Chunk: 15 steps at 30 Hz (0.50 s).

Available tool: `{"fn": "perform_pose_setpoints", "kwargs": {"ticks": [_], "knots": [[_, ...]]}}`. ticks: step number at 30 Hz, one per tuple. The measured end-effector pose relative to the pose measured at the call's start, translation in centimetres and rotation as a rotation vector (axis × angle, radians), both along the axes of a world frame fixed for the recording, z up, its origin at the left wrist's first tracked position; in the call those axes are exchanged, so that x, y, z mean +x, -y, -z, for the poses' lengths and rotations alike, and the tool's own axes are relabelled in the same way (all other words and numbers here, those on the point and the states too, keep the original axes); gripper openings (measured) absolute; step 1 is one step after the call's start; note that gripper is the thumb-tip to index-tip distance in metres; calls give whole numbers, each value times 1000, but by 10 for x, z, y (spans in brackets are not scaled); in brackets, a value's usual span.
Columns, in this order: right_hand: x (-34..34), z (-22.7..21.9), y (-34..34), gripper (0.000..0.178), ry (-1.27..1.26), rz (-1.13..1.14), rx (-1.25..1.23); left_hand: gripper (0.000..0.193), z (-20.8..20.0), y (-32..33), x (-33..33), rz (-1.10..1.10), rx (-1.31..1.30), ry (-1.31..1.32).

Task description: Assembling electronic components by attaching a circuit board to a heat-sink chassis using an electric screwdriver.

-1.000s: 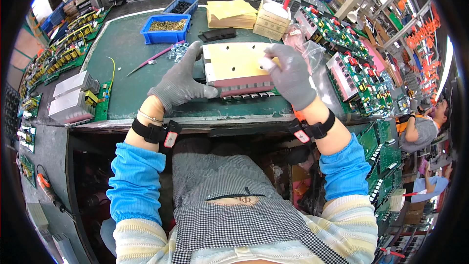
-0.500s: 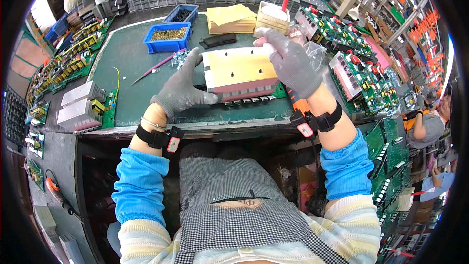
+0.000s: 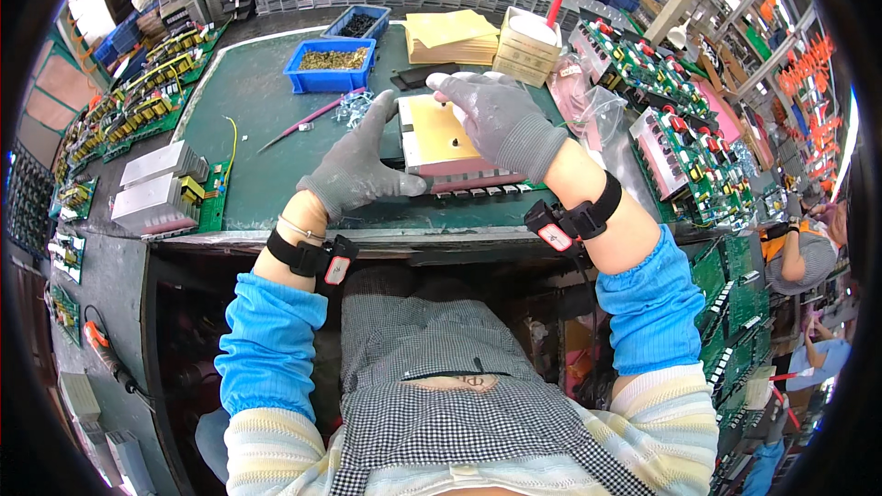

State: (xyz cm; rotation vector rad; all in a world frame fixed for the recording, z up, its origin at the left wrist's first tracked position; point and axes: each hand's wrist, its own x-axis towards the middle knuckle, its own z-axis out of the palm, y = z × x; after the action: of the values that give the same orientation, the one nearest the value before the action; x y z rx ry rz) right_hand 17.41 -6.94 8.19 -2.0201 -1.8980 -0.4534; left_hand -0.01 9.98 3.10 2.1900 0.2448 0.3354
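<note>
A block-shaped heatsink assembly point(image 3: 450, 166) lies on the green bench mat, with a yellow sheet point(image 3: 428, 133) on top and a strip of green circuit board along its near side. Small black pegs stick up through the sheet. My left hand point(image 3: 363, 165), in a grey glove, grips the block's left end, thumb along the near side. Over the top reaches my gloved right hand point(image 3: 505, 119), covering the right part of the sheet. Its fingertips are drawn together by a far peg; whatever they pinch is hidden.
Beyond the block stand a blue bin of brass-coloured screws point(image 3: 331, 66), a blue bin of black parts point(image 3: 358, 23), stacked yellow sheets point(image 3: 450, 37) and a box with a red-handled brush point(image 3: 528, 44). Populated circuit boards point(image 3: 694, 165) sit right; a finned heatsink point(image 3: 156, 188) sits left.
My right hand has moved left across the yellow sheet, from its far right corner toward a peg farther left. My left hand stays at the block's left end. The whole view has shifted slightly.
</note>
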Motion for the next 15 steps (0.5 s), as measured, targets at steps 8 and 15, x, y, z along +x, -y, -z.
{"fn": "perform_pose_setpoints", "kwargs": {"ticks": [8,15], "knots": [[2,-3,2,37,-281,32,-31,129,1,0,0,0,12,5],[3,2,3,35,-334,-17,42,128,0,2,-1,10,-23,17]]}}
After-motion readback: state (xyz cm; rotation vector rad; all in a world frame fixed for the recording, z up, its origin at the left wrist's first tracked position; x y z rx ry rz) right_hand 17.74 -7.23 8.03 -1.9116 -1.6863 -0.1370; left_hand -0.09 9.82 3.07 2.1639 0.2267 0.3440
